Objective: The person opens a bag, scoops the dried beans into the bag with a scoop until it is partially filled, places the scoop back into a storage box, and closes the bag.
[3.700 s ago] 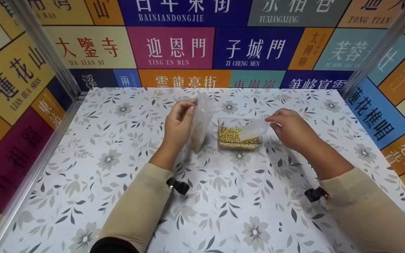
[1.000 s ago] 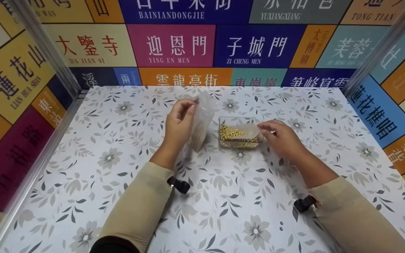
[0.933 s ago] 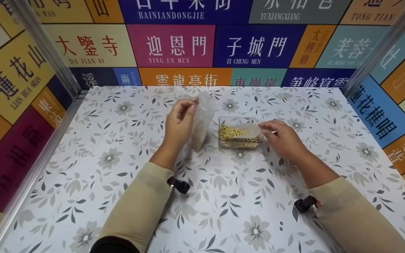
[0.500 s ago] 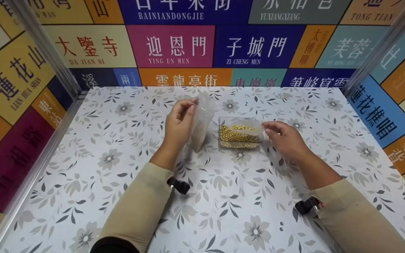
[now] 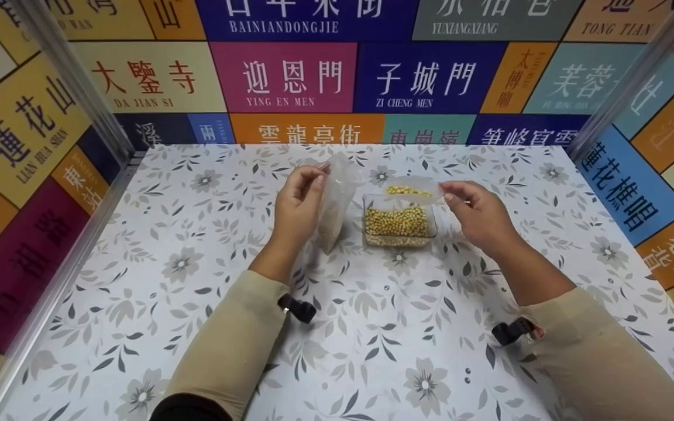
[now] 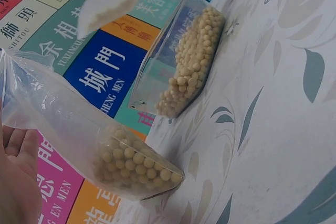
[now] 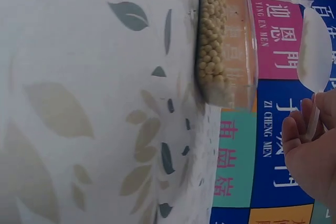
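Note:
My left hand (image 5: 297, 202) pinches the top edge of a clear plastic bag (image 5: 336, 204), keeping it upright. Yellow soybeans (image 6: 134, 166) lie in the bag's lower part, as the left wrist view shows. To the bag's right stands a clear rectangular container (image 7: 241, 40), partly filled with more soybeans (image 5: 398, 222). My right hand (image 5: 480, 213) holds a translucent white scoop (image 7: 316, 51) by its handle. The scoop is raised above the container, roughly level, and a small heap of soybeans (image 5: 407, 190) sits in it.
A white tablecloth (image 5: 360, 339) with grey flowers and leaves covers the table. Colourful panels (image 5: 290, 76) with lettering close off the back and both sides, with metal posts (image 5: 635, 76) at the corners. Small black cameras (image 5: 297, 308) sit at both wrists.
My right hand has dipped the scoop into the container, filled it with soybeans and lifted it up above the container's far side. The left hand and the bag have stayed in place.

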Demonstrator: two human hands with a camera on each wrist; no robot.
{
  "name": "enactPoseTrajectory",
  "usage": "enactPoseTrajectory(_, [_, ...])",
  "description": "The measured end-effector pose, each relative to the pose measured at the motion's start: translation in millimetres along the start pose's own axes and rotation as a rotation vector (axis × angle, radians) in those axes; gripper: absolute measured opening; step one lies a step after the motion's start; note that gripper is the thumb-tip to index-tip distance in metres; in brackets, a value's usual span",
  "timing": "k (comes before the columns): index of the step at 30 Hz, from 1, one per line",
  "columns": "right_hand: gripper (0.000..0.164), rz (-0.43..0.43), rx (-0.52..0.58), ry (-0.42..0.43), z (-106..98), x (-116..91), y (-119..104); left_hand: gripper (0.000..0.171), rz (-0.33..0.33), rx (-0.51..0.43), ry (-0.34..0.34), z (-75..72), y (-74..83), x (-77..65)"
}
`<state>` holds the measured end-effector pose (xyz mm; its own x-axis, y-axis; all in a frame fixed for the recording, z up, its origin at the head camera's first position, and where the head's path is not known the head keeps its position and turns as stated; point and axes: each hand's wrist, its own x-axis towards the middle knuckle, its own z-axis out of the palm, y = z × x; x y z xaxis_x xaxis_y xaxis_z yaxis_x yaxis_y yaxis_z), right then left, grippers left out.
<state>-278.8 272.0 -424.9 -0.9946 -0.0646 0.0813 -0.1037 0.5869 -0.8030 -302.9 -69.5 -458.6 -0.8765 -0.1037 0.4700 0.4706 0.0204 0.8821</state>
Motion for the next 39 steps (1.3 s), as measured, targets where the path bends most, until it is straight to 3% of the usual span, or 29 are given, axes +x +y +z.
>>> enactPoseTrajectory(11, [0.040,-0.087,-0.058,-0.001,-9.7,17.0,-62.4,0.013,0.008,0.002,-0.001,-0.7,2.2,-0.7])
enactPoseTrajectory(17, [0.038,-0.198,-0.236,-0.010,-6.6,25.1,-103.1,0.014,0.006,0.030,0.002,-1.3,2.6,-0.6])
enactPoseTrajectory(21, [0.038,-0.224,-0.387,-0.037,-2.4,27.2,-120.8,0.014,0.003,0.018,0.006,-0.9,2.2,0.0])
enactPoseTrajectory(26, [0.038,-0.251,-0.470,-0.026,2.6,29.4,-126.8,0.013,0.002,0.013,0.006,-0.6,1.5,0.0])
enactPoseTrajectory(39, [0.035,-0.288,-0.442,0.025,2.9,27.9,-117.8,0.014,-0.005,0.018,-0.001,-0.9,3.7,0.0])
